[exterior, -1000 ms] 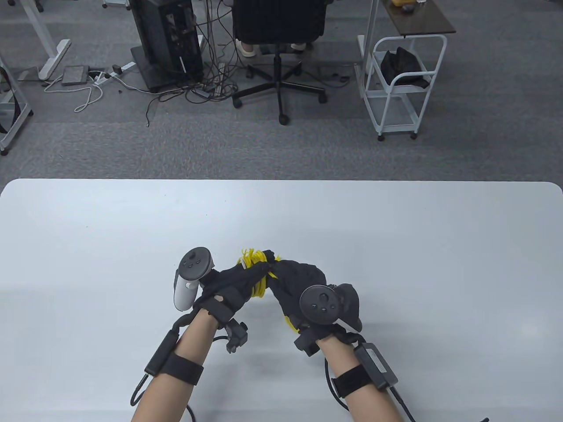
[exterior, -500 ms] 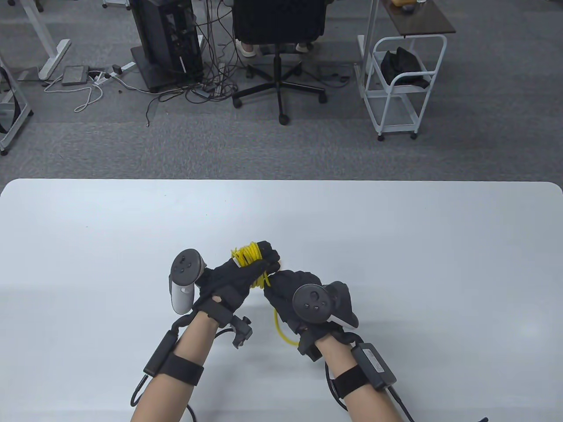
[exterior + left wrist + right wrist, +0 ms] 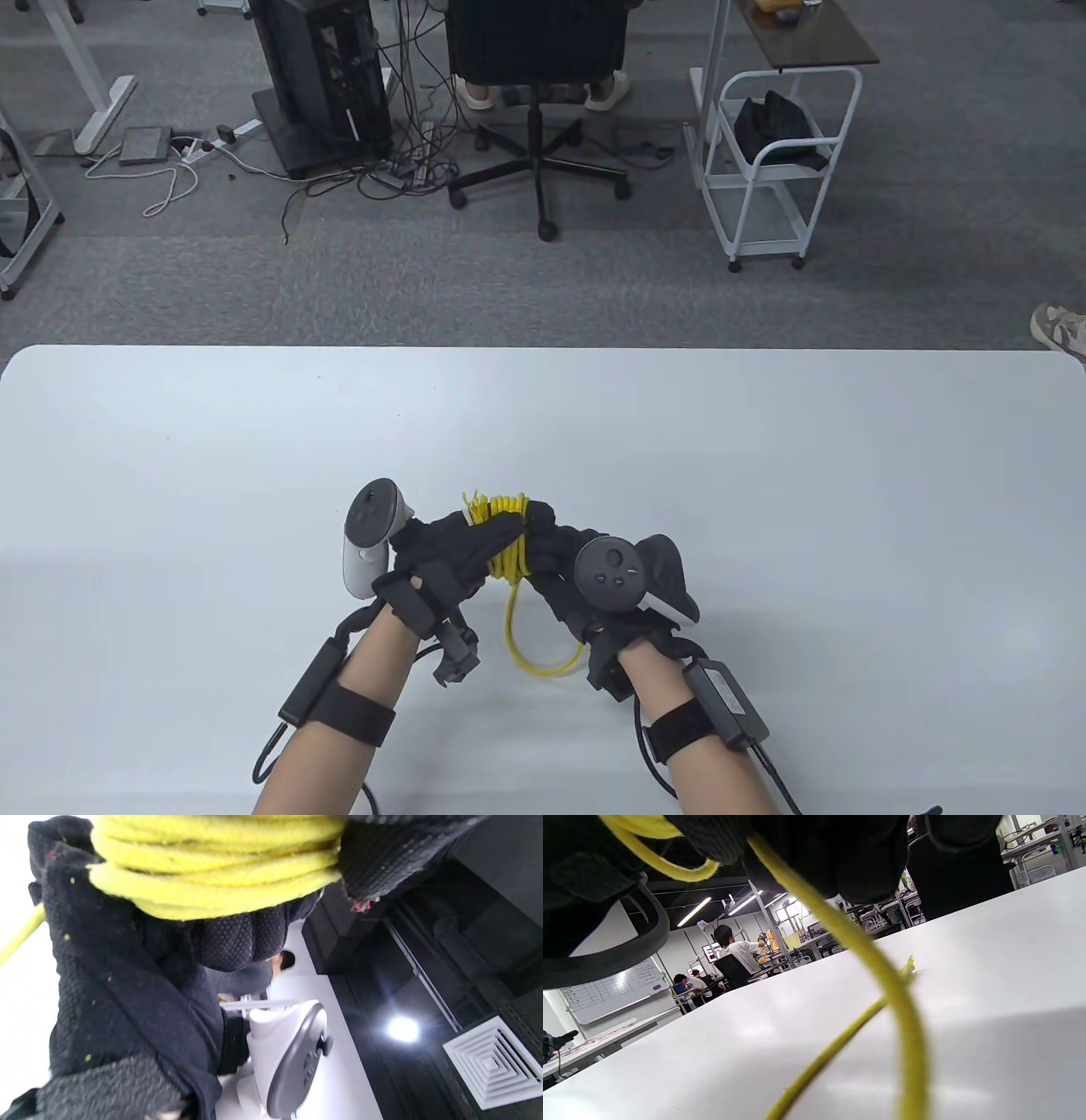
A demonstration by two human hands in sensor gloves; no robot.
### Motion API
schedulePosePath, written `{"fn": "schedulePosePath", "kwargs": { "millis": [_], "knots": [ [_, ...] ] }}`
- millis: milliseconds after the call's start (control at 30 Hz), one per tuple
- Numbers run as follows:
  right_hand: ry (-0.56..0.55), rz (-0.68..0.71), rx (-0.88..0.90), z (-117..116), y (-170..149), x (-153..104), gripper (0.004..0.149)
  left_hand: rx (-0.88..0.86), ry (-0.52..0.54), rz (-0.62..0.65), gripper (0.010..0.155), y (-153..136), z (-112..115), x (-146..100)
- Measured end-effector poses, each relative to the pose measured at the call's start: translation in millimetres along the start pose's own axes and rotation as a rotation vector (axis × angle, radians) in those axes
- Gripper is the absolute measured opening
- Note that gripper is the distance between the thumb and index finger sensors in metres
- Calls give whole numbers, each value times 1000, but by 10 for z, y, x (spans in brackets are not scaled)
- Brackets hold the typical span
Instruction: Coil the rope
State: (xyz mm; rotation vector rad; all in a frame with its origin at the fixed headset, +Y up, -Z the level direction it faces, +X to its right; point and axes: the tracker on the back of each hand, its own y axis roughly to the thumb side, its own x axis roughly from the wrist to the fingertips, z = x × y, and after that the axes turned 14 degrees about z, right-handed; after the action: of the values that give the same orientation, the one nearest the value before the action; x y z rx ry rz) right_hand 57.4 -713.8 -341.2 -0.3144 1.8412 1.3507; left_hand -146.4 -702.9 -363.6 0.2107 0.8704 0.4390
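Observation:
A yellow rope (image 3: 506, 543) is wound in several turns around my left hand (image 3: 462, 543), which holds the coil just above the white table (image 3: 764, 475). A frayed rope end sticks up at the coil's top. The coil fills the top of the left wrist view (image 3: 212, 870). My right hand (image 3: 560, 560) is closed against the coil and grips the free rope, which hangs in a slack loop (image 3: 530, 649) down to the table between my wrists. In the right wrist view the rope (image 3: 865, 955) runs down from my fingers (image 3: 840, 857) to the table.
The table's far edge (image 3: 543, 350) borders grey carpet. Beyond it stand an office chair (image 3: 536, 102), a computer tower (image 3: 327, 76) with cables and a white trolley (image 3: 768, 161). A shoe (image 3: 1060, 327) shows at the right edge.
My right hand has moved in against the coil on my left hand. The slack loop below has grown longer and now hangs between my wrists. A shoe has come in at the right.

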Motion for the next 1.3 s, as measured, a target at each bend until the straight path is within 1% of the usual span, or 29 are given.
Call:
{"fn": "schedulePosePath", "kwargs": {
  "millis": [67,167,267,367,433,600,667,733,833,867,967,1133,1300],
  "knots": [
    [-9,-12,-13,20,-29,-13,42,-40,-48,-11,51,-18,29,14],
    [-25,-33,-43,57,-76,-38,41,-39,-135,-61,54,-46,65,29],
    [-59,-64,-69,113,-134,-74,41,-6,-224,-132,56,-79,113,40],
    [-105,-78,-76,182,-171,-107,41,71,-296,-201,58,-102,147,48],
    [-155,-79,-73,228,-182,-127,41,110,-325,-240,59,-119,160,48],
    [-231,-68,-56,303,-157,-142,41,223,-354,-312,59,-145,143,37],
    [-260,-56,-35,317,-129,-135,40,270,-337,-365,60,-155,118,22],
    [-281,-41,-21,318,-91,-124,40,293,-313,-385,63,-166,96,9],
    [-295,-17,-1,305,-27,-101,41,282,-258,-377,71,-171,66,-10],
    [-300,0,22,292,10,-86,41,264,-224,-364,73,-172,50,-20],
    [-304,33,41,268,78,-58,42,238,-172,-344,76,-160,25,-35],
    [-304,61,-12,241,176,-38,43,250,-108,-333,76,-135,2,-48],
    [-304,62,-24,241,187,-41,43,298,-93,-348,74,-124,8,-43]
  ]
}}
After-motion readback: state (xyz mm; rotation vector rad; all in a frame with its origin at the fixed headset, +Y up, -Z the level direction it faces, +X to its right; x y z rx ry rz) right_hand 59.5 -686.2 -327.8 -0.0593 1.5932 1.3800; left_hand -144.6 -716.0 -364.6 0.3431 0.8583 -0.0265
